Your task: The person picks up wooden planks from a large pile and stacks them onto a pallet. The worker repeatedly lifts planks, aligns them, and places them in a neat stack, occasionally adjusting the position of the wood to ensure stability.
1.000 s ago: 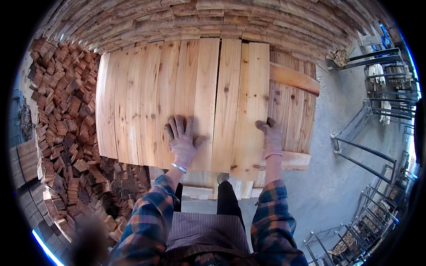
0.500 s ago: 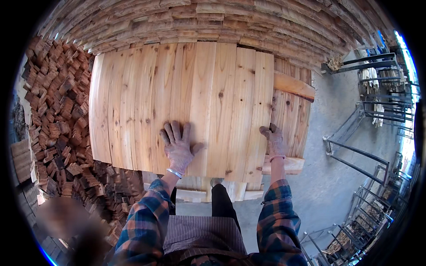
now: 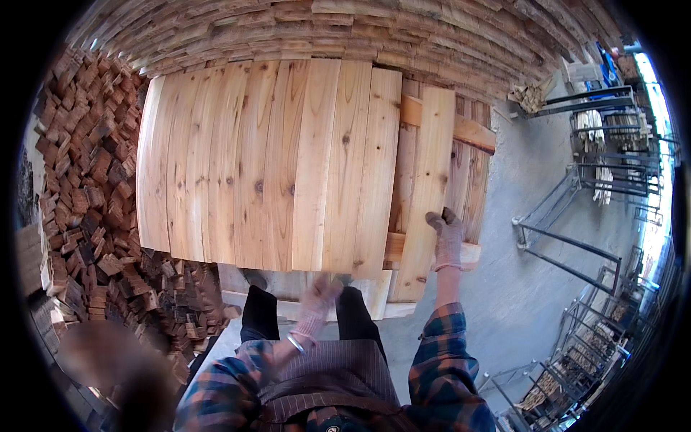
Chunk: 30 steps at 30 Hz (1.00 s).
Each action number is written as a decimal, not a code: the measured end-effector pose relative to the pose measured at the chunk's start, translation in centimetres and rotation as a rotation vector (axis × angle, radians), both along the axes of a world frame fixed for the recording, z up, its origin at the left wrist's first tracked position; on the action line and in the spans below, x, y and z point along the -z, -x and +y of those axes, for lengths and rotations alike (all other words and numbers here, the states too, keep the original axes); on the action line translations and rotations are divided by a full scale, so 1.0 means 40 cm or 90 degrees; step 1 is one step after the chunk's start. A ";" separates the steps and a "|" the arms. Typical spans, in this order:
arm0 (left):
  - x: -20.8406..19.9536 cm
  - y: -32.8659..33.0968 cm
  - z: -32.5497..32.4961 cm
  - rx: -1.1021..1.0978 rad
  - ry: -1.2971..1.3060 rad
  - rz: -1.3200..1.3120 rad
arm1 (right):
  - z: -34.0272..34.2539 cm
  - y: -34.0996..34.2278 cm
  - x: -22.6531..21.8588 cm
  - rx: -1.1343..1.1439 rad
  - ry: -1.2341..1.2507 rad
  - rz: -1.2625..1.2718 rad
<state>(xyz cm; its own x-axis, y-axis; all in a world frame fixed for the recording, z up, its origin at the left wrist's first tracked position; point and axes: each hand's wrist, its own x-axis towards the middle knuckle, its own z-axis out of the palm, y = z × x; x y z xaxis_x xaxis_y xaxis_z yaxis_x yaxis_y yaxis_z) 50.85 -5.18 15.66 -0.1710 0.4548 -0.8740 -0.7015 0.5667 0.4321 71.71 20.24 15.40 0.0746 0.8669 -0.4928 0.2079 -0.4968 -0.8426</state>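
**Gloved hands at a stack of pale boards**

Head view: A broad layer of light, knotty planks [image 3: 288, 165] lies edge to edge on the stack, long axes running away from the person, grain lengthwise, near ends roughly in line above the knees. One narrower plank [image 3: 426, 194] sits apart at the right edge of the layer, its long axis also pointing away and tilted slightly to the right, its near end reaching past the others. The right hand [image 3: 448, 237], in a grey knit glove, rests on this plank's right edge with fingers curled over it, grasping it. The left hand [image 3: 317, 302], also gloved, is blurred just below the near ends of the planks; it holds nothing that can be seen, and whether it is released or clenched cannot be told. Under the top layer, darker slats and a crosswise batten [image 3: 461, 129] show on the right. A heap of short reddish offcut blocks [image 3: 86, 187] fills the left; rough stacked timber [image 3: 345, 29] curves along the top. Metal racks [image 3: 597, 137] stand on the grey concrete floor [image 3: 518, 288] to the right. Plaid sleeves and a striped apron frame the bottom.
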 end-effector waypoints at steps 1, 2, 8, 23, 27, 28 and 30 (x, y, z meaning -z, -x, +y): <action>-0.054 -0.051 0.060 0.010 0.255 -0.186 | 0.005 -0.018 0.014 -0.016 0.006 -0.026; -0.046 -0.070 0.108 -0.064 0.158 -0.245 | 0.009 -0.001 0.024 -0.043 0.016 -0.039; 0.029 -0.092 0.181 0.180 -0.231 0.326 | 0.026 0.130 -0.017 -0.121 -0.038 -0.210; -0.078 0.242 -0.251 -0.228 -0.079 -0.078 | -0.225 0.645 -0.228 -0.761 -0.149 -0.129; 0.000 0.396 -0.373 -0.413 -0.306 -0.269 | -0.308 0.876 -0.091 -0.920 -0.372 -0.280; 0.059 0.407 -0.436 -0.470 -0.265 -0.239 | -0.357 0.924 -0.066 -0.936 -0.440 -0.317; 0.039 0.458 -0.464 -0.426 -0.239 -0.219 | -0.390 0.956 -0.016 -0.943 -0.553 -0.411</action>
<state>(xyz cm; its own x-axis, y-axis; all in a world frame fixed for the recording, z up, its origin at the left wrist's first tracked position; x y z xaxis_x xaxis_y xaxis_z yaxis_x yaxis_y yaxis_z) 32.53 -23.73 14.11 -0.2604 0.6234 -0.7373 -0.9654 -0.1555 0.2095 33.48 4.63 16.04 -0.9261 0.3543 -0.1298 0.3771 0.8570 -0.3513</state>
